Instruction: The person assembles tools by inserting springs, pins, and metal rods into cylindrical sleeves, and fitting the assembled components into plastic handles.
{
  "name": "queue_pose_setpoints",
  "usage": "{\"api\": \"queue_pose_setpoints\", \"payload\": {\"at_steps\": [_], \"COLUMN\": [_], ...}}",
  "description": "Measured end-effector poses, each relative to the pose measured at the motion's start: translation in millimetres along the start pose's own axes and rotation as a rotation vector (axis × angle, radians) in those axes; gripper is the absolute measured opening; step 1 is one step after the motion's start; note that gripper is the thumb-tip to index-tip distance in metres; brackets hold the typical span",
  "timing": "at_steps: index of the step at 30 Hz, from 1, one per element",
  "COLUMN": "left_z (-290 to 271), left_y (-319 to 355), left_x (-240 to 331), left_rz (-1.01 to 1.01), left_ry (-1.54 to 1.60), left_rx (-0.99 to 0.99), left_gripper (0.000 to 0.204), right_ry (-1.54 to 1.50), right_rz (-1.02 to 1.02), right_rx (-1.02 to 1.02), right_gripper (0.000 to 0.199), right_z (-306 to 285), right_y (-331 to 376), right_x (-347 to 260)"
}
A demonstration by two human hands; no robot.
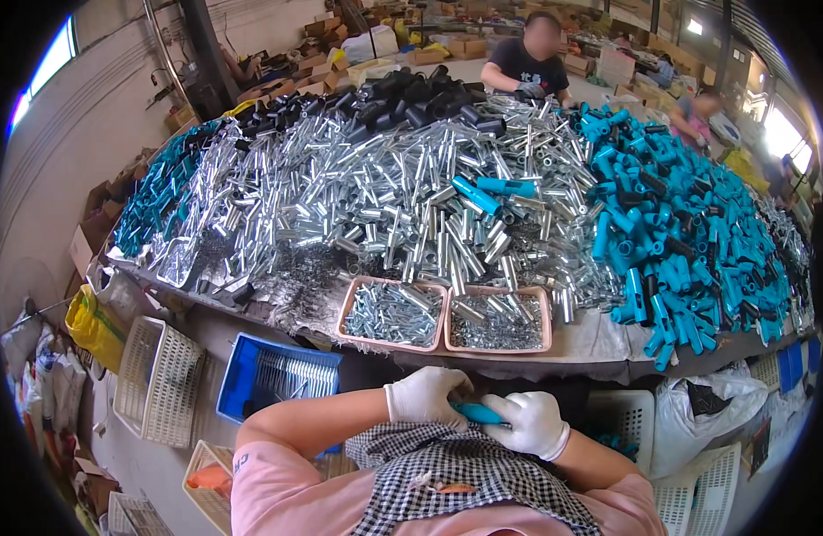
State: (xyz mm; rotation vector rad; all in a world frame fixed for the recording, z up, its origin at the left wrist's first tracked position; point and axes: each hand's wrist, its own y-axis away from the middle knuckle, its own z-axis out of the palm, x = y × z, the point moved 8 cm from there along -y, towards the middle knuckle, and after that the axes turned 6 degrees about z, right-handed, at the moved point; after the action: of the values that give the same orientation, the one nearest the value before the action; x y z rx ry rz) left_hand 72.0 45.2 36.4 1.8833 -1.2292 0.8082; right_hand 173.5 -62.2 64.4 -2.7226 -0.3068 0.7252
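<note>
Close to my body, in front of the table edge, both gloved hands come together around a teal plastic handle. My right hand is closed round its right part, thumb along the top. At its left end my left hand has its fingers curled inward; what they pinch is hidden. Both gloves are white. Just beyond the hands, two pink trays sit at the table edge: the left tray has small metal pins and tubes, the right tray small metal parts and a few tubes.
Silver metal tubes heap across the table, with black sleeves behind and teal handles at right. Below the edge stand a blue crate, a white basket and a white sack. A co-worker sits at the far side.
</note>
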Motion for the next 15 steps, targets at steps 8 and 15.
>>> {"api": "queue_pose_setpoints", "payload": {"at_steps": [8, 15], "left_z": [8, 8], "left_y": [3, -19], "left_x": [4, 17], "left_rz": [0.254, 0.342], "left_ry": [-0.080, -0.038], "left_rx": [0.136, 0.156], "left_gripper": [0.043, 0.047], "right_ry": [-0.020, -0.080], "right_rz": [0.091, 0.178], "right_rx": [-0.146, -0.334], "right_gripper": [0.060, 0.048], "right_z": [4, 22], "right_y": [5, 12], "right_x": [17, 35]}}
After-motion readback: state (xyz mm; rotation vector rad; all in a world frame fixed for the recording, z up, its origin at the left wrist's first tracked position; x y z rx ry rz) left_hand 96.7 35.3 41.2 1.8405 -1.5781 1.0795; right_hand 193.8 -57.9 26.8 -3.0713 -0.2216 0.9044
